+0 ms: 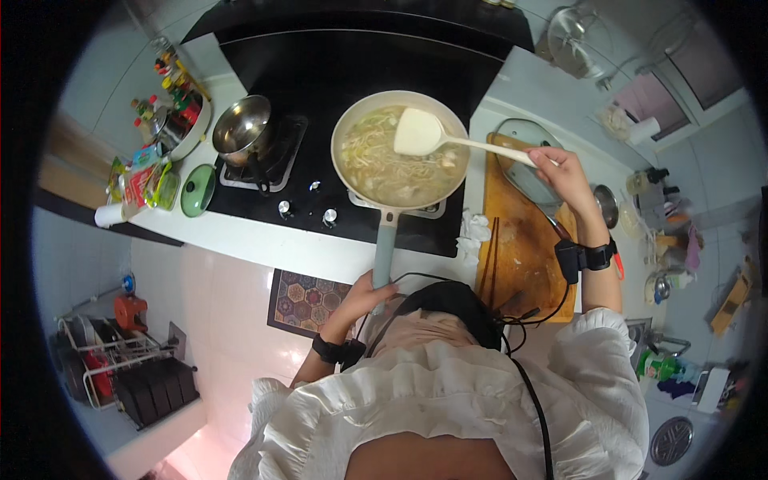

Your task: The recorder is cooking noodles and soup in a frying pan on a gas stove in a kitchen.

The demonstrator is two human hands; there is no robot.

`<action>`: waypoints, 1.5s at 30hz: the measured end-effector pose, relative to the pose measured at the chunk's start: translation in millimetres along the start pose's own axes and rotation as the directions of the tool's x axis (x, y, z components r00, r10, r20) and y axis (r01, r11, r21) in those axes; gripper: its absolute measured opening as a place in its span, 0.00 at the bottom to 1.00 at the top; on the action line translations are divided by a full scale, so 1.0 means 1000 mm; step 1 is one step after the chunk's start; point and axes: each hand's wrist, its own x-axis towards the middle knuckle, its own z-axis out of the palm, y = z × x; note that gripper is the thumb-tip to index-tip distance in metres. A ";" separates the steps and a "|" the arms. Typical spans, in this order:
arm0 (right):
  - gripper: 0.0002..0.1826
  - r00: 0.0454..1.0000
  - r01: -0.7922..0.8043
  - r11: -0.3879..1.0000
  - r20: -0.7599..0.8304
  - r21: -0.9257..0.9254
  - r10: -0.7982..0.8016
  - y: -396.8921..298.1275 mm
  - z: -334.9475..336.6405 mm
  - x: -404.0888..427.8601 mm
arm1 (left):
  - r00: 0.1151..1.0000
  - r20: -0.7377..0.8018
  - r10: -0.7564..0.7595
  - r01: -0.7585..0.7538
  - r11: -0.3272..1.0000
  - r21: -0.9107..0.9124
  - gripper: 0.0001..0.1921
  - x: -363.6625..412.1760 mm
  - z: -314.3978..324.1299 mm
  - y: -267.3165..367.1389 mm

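Observation:
A cream-coloured frying pan (pixel 340 180) sits on the right burner of a black gas hob (pixel 300 72). Thin noodles (pixel 372 144) in cloudy broth fill it, with pale green pieces among them. My left hand (pixel 363 295) grips the pan's grey-green handle (pixel 386 246), which points towards my body. In my right hand (pixel 561 174) is the end of a cream spatula (pixel 420 132). Its broad blade is over the noodles inside the pan; whether it touches the broth I cannot tell. The burner under the pan is mostly hidden.
Left of the pan, a steel saucepan (pixel 242 129) stands on the other burner. A wooden cutting board (pixel 510 240) to the right bears brown chopsticks (pixel 493 264), a glass lid (pixel 522 162) and a knife (pixel 558 227). Crumpled tissue (pixel 474 234) lies beside the hob. Sauce bottles (pixel 183 99) crowd the left corner.

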 end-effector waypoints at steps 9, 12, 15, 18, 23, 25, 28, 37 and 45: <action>0.12 0.916 -0.265 0.793 -0.113 0.549 0.384 0.150 -0.025 -0.122 | 0.999 -0.013 -0.050 0.049 0.998 -0.035 0.09 -0.001 0.002 0.001; 0.11 0.876 -0.319 0.787 -0.153 0.527 0.458 0.194 -0.018 -0.176 | 0.998 -0.002 -0.067 0.067 0.997 -0.042 0.07 -0.001 0.003 0.002; 0.10 0.866 -0.276 0.753 -0.185 0.598 0.464 0.235 -0.001 -0.216 | 0.997 -0.004 -0.082 0.081 0.997 -0.015 0.06 -0.001 0.002 0.005; 0.11 0.838 -0.203 0.718 -0.261 0.665 0.479 0.274 0.021 -0.236 | 0.994 -0.034 -0.106 0.106 0.994 0.011 0.07 -0.002 0.004 0.007; 0.11 0.785 -0.211 0.921 -0.505 0.327 0.359 0.316 0.052 -0.233 | 0.993 -0.045 -0.106 0.108 0.993 0.050 0.08 -0.003 0.005 0.011; 0.09 0.799 -0.309 0.949 -0.558 -0.062 0.224 0.316 0.056 -0.232 | 0.994 -0.055 -0.099 0.103 0.992 0.071 0.08 -0.002 0.005 0.011; 0.09 0.888 -0.321 0.681 -0.458 -0.658 -0.024 0.295 0.053 -0.226 | 0.988 -0.052 -0.142 0.147 0.985 0.086 0.10 -0.003 0.004 0.010; 0.15 0.695 0.717 0.403 0.538 -0.568 -0.477 0.228 0.091 -0.139 | 0.991 -0.032 -0.132 0.134 0.988 0.081 0.09 -0.004 0.004 0.011; 0.13 0.474 0.861 0.340 0.839 -0.378 -0.269 0.231 0.090 -0.106 | 0.997 -0.040 -0.060 0.061 0.997 0.039 0.08 -0.004 0.005 0.007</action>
